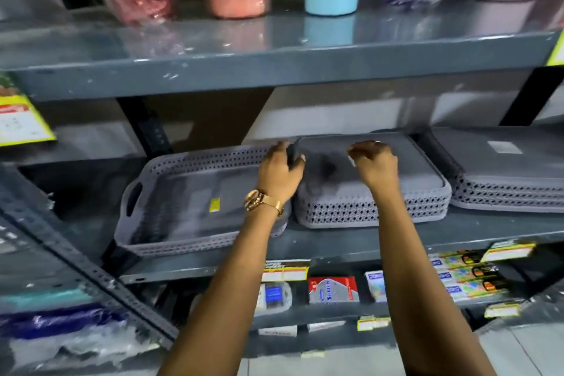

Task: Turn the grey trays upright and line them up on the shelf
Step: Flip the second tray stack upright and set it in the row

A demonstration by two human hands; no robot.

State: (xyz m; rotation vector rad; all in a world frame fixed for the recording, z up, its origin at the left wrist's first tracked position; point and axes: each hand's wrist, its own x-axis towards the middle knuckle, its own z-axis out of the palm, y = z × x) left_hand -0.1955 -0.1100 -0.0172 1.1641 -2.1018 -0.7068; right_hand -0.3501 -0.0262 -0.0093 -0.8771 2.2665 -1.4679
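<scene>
Grey metal shelving unit [274, 70], paint chipped along front edge. Black perforated uprights [146, 128] behind. Pale wall [366, 110] visible past middle tier. Light tiled floor [518, 351] at lower right. Lighting dim, sheen on upper shelf surface [335, 30].
</scene>
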